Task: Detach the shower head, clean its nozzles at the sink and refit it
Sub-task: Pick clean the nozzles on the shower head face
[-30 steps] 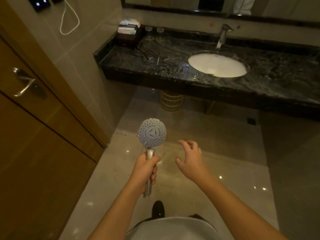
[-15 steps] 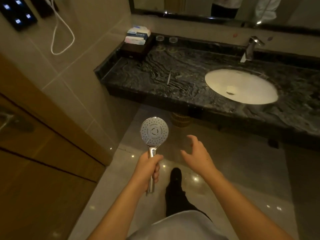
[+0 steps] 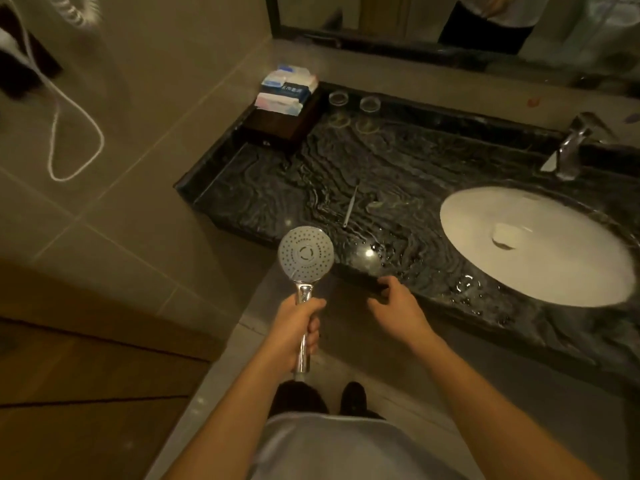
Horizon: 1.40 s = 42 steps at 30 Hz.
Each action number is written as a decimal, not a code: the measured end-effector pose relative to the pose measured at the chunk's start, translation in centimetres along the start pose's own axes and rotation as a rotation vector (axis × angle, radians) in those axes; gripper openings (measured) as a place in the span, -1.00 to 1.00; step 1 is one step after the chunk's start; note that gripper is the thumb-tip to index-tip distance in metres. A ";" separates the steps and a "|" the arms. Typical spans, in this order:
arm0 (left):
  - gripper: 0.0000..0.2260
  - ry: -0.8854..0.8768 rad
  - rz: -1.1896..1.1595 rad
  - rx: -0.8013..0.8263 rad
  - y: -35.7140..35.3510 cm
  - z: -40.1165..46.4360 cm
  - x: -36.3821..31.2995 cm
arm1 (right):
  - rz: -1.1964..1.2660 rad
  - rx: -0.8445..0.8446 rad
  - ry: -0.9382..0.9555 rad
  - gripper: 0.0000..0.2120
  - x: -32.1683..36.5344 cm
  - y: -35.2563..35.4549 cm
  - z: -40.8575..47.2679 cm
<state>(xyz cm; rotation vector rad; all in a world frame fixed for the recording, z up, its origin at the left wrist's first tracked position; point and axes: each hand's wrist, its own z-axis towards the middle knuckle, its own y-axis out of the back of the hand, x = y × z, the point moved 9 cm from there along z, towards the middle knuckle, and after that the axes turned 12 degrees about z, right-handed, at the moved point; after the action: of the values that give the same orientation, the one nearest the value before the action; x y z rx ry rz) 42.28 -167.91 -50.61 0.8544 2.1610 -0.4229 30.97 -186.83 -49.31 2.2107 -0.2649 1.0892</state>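
A chrome shower head (image 3: 306, 253) with a round dotted nozzle face stands upright in my left hand (image 3: 297, 325), which grips its handle, no hose attached. The face points up toward me, just in front of the black marble counter (image 3: 311, 188). My right hand (image 3: 398, 308) hovers beside it with fingers spread and empty, close to the counter's front edge. The white oval sink basin (image 3: 554, 258) lies to the right, with a chrome tap (image 3: 571, 150) behind it. A thin metal pin (image 3: 349, 206) lies on the counter.
A dark box with wrapped toiletries (image 3: 285, 95) and two glasses (image 3: 353, 102) stand at the counter's back left. A white cord (image 3: 62, 126) hangs on the tiled wall at left. A mirror (image 3: 450, 15) runs above the counter. Wooden door panels (image 3: 69, 393) fill the lower left.
I have stepped closer to the counter, so sink and counter now fill the view. Both hands moved forward with the shower head; my right hand now reaches the counter's front edge.
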 end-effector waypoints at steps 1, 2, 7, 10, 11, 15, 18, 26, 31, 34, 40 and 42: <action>-0.79 0.008 -0.003 -0.002 0.1 1.2 -0.7 | -0.001 0.007 -0.009 -0.50 0.1 0.1 1.3; -0.79 0.017 -0.004 -0.004 0.2 2.5 -1.5 | -0.005 0.010 -0.016 -0.53 0.3 0.3 2.7; -0.81 0.047 0.017 0.013 0.7 8.2 -5.3 | -0.035 0.026 -0.055 -0.61 2.4 0.0 10.1; -0.82 0.064 0.071 0.051 1.2 12.0 -7.8 | -0.023 0.013 -0.089 -0.74 4.1 -0.1 14.9; -0.82 0.074 0.094 0.066 1.4 13.2 -8.7 | -0.015 -0.002 -0.105 -0.80 4.7 -0.1 16.4; -0.81 0.096 0.177 0.122 2.8 17.1 -11.2 | -0.014 -0.059 -0.188 -0.83 6.4 -0.3 21.2; -0.82 0.135 0.220 0.167 4.0 19.5 -11.7 | -0.035 -0.108 -0.245 -0.83 7.3 -1.0 24.0; -0.87 0.198 0.281 0.284 5.7 22.7 -11.4 | -0.080 -0.263 -0.357 -0.66 8.9 -2.5 27.8; -0.85 0.224 0.269 0.268 6.3 23.6 -11.9 | -0.120 -0.237 -0.429 -0.77 8.3 -2.7 28.8; -0.86 0.219 0.267 0.264 6.2 23.9 -12.5 | -0.127 -0.223 -0.430 -0.77 7.7 -2.3 28.7; -0.88 0.202 0.285 0.251 4.9 24.4 -13.8 | -0.188 -0.208 -0.427 -0.73 6.7 -1.1 29.0; -0.88 0.188 0.282 0.231 4.2 24.7 -14.1 | -0.215 -0.174 -0.423 -0.73 6.7 -0.8 29.3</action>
<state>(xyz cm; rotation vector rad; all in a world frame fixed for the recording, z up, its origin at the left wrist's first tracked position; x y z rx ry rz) 65.18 -184.26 -56.29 1.3557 2.1429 -0.4688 54.19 -204.12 -57.54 2.2308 -0.2818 0.4592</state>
